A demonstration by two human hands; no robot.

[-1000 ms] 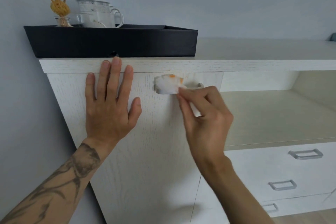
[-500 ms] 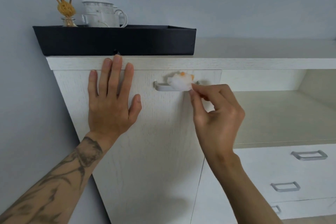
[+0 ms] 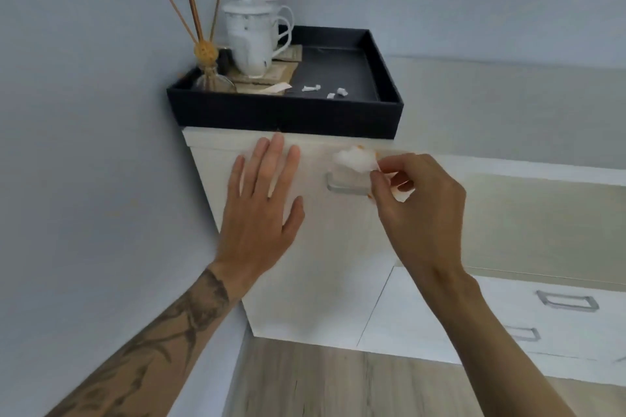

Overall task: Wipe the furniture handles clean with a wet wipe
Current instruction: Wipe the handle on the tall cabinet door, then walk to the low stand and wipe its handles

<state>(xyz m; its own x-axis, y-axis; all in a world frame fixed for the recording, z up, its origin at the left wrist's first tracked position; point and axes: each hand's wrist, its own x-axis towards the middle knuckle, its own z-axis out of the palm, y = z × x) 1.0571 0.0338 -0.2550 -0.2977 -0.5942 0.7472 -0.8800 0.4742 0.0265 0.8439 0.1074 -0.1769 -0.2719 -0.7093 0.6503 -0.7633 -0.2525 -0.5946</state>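
Observation:
A white cabinet door [image 3: 325, 257] carries a silver bar handle [image 3: 342, 187] near its top edge. My right hand [image 3: 420, 210] pinches a crumpled white wet wipe [image 3: 354, 159] with orange marks, held just above the handle's right part. The handle's right end is hidden behind my fingers. My left hand [image 3: 261, 210] lies flat on the door, fingers spread, left of the handle.
A black tray [image 3: 284, 112] on the cabinet top holds two white lidded mugs [image 3: 254, 34], a reed diffuser [image 3: 206, 74] and small white scraps. Lower right are drawers with silver handles [image 3: 567, 304]. An open shelf [image 3: 542, 213] sits right of the door. Wood floor below.
The view has risen and tilted down, now showing the tray's inside and the floor. The wipe has lifted from the handle to just above it. My left hand stays flat on the door.

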